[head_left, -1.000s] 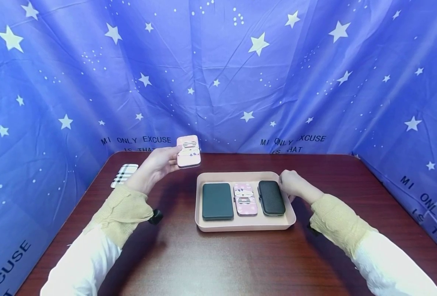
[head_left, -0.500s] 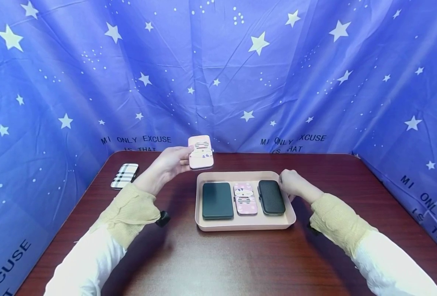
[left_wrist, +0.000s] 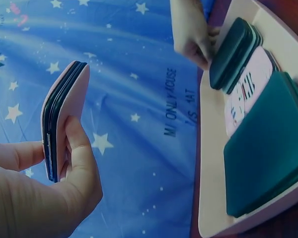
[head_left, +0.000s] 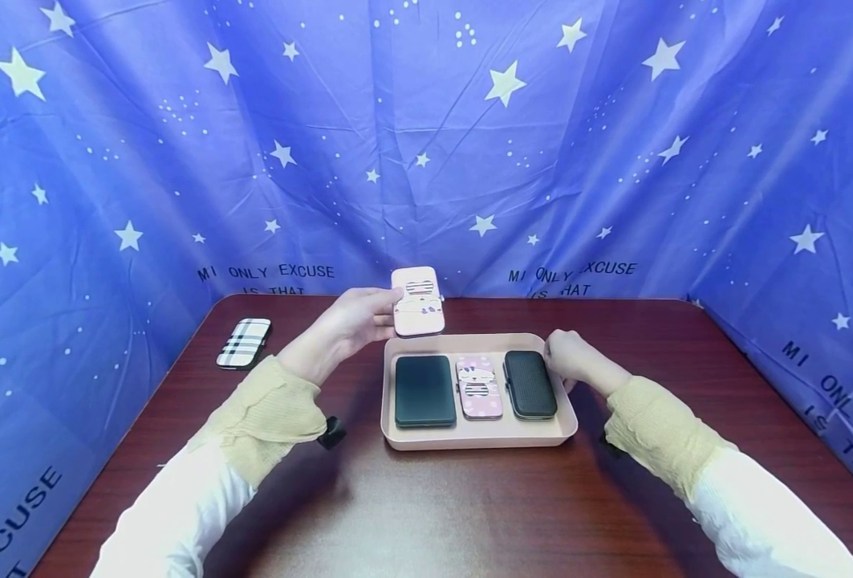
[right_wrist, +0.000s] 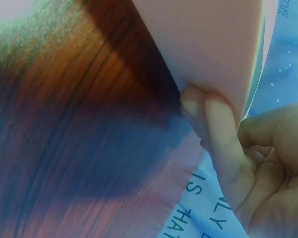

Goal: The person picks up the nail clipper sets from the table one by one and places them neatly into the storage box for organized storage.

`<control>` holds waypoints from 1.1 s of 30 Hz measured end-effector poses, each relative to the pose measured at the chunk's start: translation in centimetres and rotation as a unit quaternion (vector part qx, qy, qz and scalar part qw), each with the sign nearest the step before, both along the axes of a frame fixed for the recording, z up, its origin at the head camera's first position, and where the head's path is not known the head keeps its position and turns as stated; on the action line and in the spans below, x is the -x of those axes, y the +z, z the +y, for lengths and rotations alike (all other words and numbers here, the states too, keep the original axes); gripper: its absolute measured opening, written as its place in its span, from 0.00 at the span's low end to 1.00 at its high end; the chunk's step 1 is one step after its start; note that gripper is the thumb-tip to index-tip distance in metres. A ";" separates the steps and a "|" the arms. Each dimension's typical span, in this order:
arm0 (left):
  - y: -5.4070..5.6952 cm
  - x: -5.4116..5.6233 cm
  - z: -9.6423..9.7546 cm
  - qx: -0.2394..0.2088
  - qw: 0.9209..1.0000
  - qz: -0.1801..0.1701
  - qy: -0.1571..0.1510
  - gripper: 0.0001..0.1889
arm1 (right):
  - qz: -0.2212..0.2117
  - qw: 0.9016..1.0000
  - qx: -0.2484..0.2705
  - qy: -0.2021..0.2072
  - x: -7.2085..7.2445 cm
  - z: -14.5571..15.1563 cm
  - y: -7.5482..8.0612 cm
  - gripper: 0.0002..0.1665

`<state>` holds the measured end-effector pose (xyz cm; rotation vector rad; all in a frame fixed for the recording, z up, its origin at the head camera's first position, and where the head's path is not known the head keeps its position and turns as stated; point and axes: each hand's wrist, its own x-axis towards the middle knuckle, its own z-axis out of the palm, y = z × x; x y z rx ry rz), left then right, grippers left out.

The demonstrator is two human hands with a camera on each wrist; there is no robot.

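My left hand (head_left: pixel 354 321) pinches a small pink case (head_left: pixel 417 305) with a striped bow and cat print by its left edge. The case is raised above the table behind the tray; the left wrist view shows its dark side seam (left_wrist: pixel 52 119), closed, between thumb and fingers. My right hand (head_left: pixel 574 357) grips the right wall of the beige tray (head_left: pixel 480 437), fingers against its outer side (right_wrist: pixel 208 44). Inside the tray lie a dark green case (head_left: pixel 424 391), a second pink printed case (head_left: pixel 479 393) in the middle, and a black ribbed case (head_left: pixel 530 385) at right.
A white plaid case (head_left: pixel 244 343) lies at the table's back left, beyond my left forearm. The brown wooden table (head_left: pixel 426 514) carries the tray near its middle. A blue star-print curtain (head_left: pixel 426 104) hangs around the back and sides.
My left hand has carried the pink case rightward, from left of the tray to behind its left half. The right hand and tray stay in place.
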<state>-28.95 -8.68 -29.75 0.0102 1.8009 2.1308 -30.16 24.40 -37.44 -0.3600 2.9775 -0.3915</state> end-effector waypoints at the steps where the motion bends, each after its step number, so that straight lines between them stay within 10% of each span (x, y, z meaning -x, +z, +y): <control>1: 0.0 0.0 0.2 -0.001 1.000 -0.002 -0.002 0.21 | -0.003 1.000 0.003 -0.001 0.0 0.0 0.0 0.20; 33: -0.8 0.3 6.2 0.002 0.998 -0.045 -0.037 0.21 | 0.038 0.999 -0.017 0.011 0.0 -0.1 0.1 0.15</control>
